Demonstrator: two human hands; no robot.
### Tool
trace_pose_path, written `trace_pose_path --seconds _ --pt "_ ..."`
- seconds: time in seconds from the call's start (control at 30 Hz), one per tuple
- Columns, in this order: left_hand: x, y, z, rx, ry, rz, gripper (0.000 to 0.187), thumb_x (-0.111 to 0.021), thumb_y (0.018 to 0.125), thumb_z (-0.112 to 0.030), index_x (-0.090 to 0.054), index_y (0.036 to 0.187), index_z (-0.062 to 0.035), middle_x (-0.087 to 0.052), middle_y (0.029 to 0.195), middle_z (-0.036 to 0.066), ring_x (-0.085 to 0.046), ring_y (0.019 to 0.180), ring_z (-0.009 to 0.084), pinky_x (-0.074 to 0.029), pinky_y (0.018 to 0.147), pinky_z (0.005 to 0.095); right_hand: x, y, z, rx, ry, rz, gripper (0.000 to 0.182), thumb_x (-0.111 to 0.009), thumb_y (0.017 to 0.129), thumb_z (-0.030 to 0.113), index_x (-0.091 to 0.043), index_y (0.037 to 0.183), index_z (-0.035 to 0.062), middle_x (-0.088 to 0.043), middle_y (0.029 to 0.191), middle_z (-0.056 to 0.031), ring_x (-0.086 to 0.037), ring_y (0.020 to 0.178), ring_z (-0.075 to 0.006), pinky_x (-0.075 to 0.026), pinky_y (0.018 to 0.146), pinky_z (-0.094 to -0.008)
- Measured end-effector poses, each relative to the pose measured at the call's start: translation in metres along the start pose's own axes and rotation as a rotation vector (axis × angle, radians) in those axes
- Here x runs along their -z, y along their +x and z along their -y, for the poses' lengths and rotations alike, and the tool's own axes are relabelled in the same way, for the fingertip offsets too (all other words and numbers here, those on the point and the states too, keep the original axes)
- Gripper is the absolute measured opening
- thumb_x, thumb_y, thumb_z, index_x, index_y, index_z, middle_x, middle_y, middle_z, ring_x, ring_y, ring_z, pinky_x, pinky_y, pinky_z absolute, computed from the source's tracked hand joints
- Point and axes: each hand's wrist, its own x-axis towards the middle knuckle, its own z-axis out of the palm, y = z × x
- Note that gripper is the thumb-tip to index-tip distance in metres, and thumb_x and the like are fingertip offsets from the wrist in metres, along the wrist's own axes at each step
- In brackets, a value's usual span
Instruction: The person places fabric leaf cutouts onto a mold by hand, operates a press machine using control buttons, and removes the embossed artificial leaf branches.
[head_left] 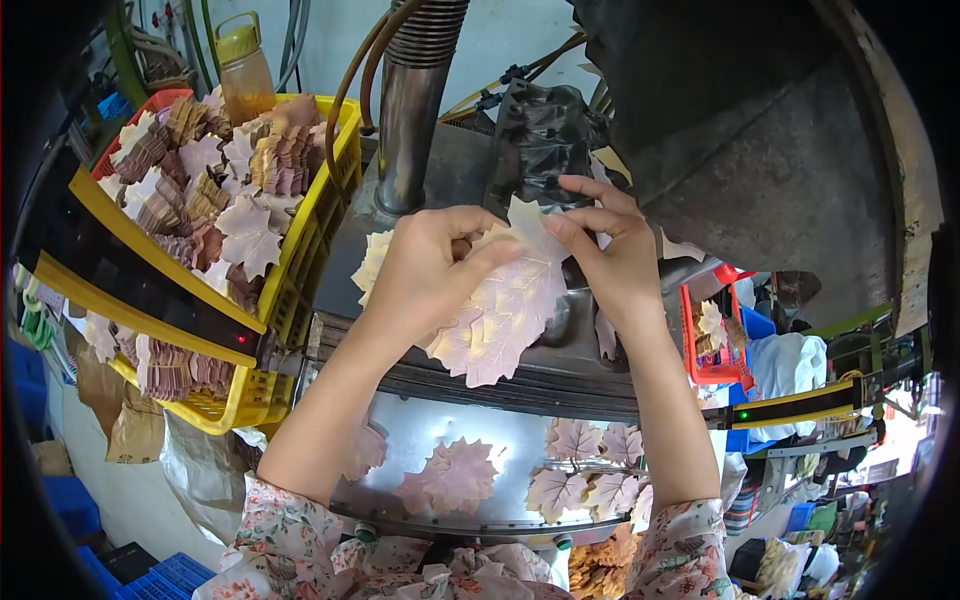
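My left hand (pixel 435 270) is closed on a bunch of pale pink and yellow artificial leaves (pixel 500 325), thumb on top near their upper end. The leaves overlap, with jagged edges and pressed veins. At the upper edge of the bunch, my right hand (pixel 618 245) pinches a pale leaf tip (pixel 528 218) between thumb and index finger, the other fingers raised. Both hands are above a dark metal press bed. Just behind them is a black metal mould (pixel 545 130) with a ridged, hollowed surface. Part of the bed is hidden by my hands and the leaves.
A yellow basket (pixel 345 130) full of leaf stacks stands at left, with a capped bottle (pixel 246 80) in it. Yellow-black sensor bars (pixel 150 270) flank the press. Leaf bunches (pixel 455 478) lie on the shiny front ledge (pixel 520 440). A red basket (pixel 688 330) is at right.
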Motion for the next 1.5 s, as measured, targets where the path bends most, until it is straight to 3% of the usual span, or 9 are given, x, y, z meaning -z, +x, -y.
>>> trace_pose_path --seconds 0.13,0.2,0.3,0.47,0.57,0.87,0.97,1.2,1.5 --pt "0.005 0.012 -0.004 -0.062 -0.059 -0.056 0.024 -0.076 0.086 -0.018 -0.071 0.085 0.0054 -0.058 0.058 0.009 -0.05 0.051 0.0087 -0.041 0.05 0.0296 -0.015 0.046 -0.123 0.127 -0.115 -0.154 0.013 -0.077 0.082 0.016 -0.077 0.09 0.0052 -0.069 0.107 -0.0074 -0.061 0.106 -0.0158 -0.043 0.096 -0.0284" --pt "0.009 0.023 -0.013 0.006 0.072 -0.016 0.023 -0.075 0.085 -0.017 -0.072 0.086 0.0054 -0.06 0.058 0.01 -0.054 0.051 0.0099 -0.043 0.052 0.0295 -0.012 0.115 -0.159 0.425 -0.361 -0.319 0.022 -0.08 0.08 0.026 -0.077 0.093 0.009 -0.069 0.1 -0.0067 -0.063 0.098 -0.016 -0.045 0.091 -0.0262" --pt "0.001 0.038 -0.009 -0.064 0.119 -0.045 0.022 -0.075 0.085 -0.016 -0.072 0.083 0.0054 -0.059 0.056 0.009 -0.052 0.049 0.0105 -0.042 0.05 0.0296 -0.028 0.207 -0.2 0.276 -0.486 -0.13 0.037 -0.083 0.073 0.039 -0.076 0.097 0.0113 -0.068 0.094 -0.0078 -0.064 0.094 -0.0176 -0.047 0.088 -0.0276" --pt "0.008 0.036 -0.002 -0.01 0.126 -0.078 0.023 -0.076 0.085 -0.018 -0.073 0.08 0.0051 -0.058 0.053 0.007 -0.048 0.048 0.0099 -0.039 0.047 0.0297 -0.01 0.16 -0.082 -0.152 -0.485 0.096 0.045 -0.085 0.068 0.046 -0.076 0.097 0.0124 -0.069 0.099 -0.0097 -0.064 0.098 -0.0203 -0.049 0.089 -0.0304" --pt "0.001 0.04 0.001 0.079 0.067 -0.071 0.026 -0.077 0.085 -0.019 -0.073 0.08 0.0055 -0.056 0.052 0.007 -0.046 0.048 0.0089 -0.038 0.047 0.0294 -0.025 0.159 -0.115 0.198 -0.54 -0.102 0.047 -0.084 0.069 0.047 -0.076 0.1 0.0127 -0.067 0.104 -0.0112 -0.063 0.104 -0.0225 -0.049 0.09 -0.0334" --pt "-0.005 0.037 0.008 0.008 -0.035 -0.149 0.032 -0.078 0.085 -0.022 -0.07 0.074 0.0061 -0.053 0.05 0.005 -0.042 0.049 0.0061 -0.036 0.047 0.0284 -0.022 0.157 -0.115 0.28 -0.491 -0.142 0.043 -0.08 0.077 0.045 -0.075 0.1 0.0094 -0.066 0.112 -0.0114 -0.06 0.111 -0.0226 -0.046 0.095 -0.034" --pt "-0.002 0.036 0.009 0.014 -0.025 -0.157 0.032 -0.079 0.084 -0.022 -0.069 0.073 0.0058 -0.054 0.051 0.004 -0.042 0.049 0.0059 -0.036 0.047 0.0279 0.005 0.092 -0.051 -0.139 0.138 0.043 0.035 -0.079 0.081 0.039 -0.075 0.093 0.0065 -0.066 0.114 -0.009 -0.058 0.112 -0.0192 -0.043 0.095 -0.032" --pt "-0.001 0.028 0.001 0.067 -0.052 -0.133 0.029 -0.081 0.082 -0.021 -0.07 0.073 0.0041 -0.053 0.052 0.0 -0.04 0.05 0.0044 -0.033 0.046 0.0259 -0.008 0.07 -0.161 0.272 -0.181 -0.07 0.029 -0.079 0.082 0.033 -0.073 0.083 0.0038 -0.066 0.115 -0.0066 -0.058 0.108 -0.0176 -0.043 0.091 -0.0302" --pt "0.006 0.018 0.001 0.097 -0.051 -0.178 0.028 -0.081 0.082 -0.021 -0.07 0.071 0.0025 -0.052 0.054 -0.004 -0.041 0.051 0.0023 -0.031 0.046 0.0229 0.002 0.048 -0.048 0.289 -0.212 -0.027 0.025 -0.08 0.08 0.028 -0.073 0.081 0.0042 -0.066 0.112 -0.0069 -0.059 0.105 -0.0186 -0.042 0.095 -0.0322"
